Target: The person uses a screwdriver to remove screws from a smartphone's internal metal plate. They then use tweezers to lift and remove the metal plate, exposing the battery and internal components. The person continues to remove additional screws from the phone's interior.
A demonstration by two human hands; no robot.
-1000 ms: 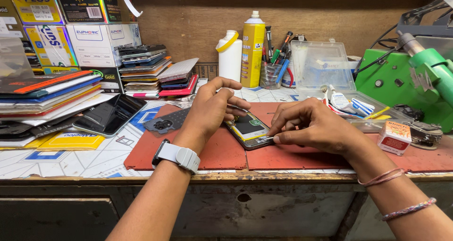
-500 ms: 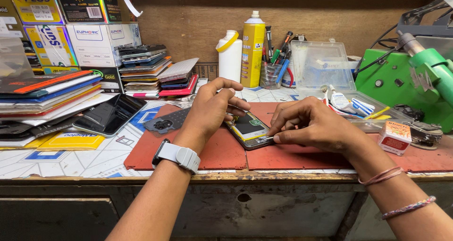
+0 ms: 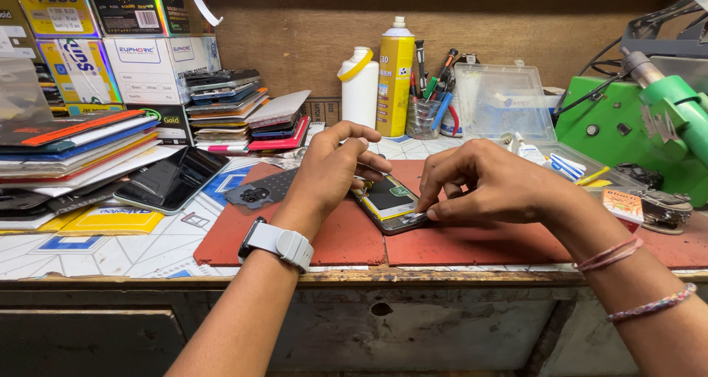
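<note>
Nothing has shifted in the last second: the left hand [image 3: 330,172] still steadies the opened phone [image 3: 389,203] on the red mat [image 3: 472,244] while the right hand [image 3: 490,185] stays pinched at its lower edge, so the fine work continues

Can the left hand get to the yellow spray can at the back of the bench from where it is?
Probably yes: the left hand rests on the opened phone, and the yellow spray can stands just behind with nothing between.

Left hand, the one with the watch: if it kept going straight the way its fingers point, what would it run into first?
Probably the right hand. The left hand points rightward across the opened phone that it steadies on the red mat, and the right hand's knuckles sit just beyond, though depth is hard to judge.
</note>
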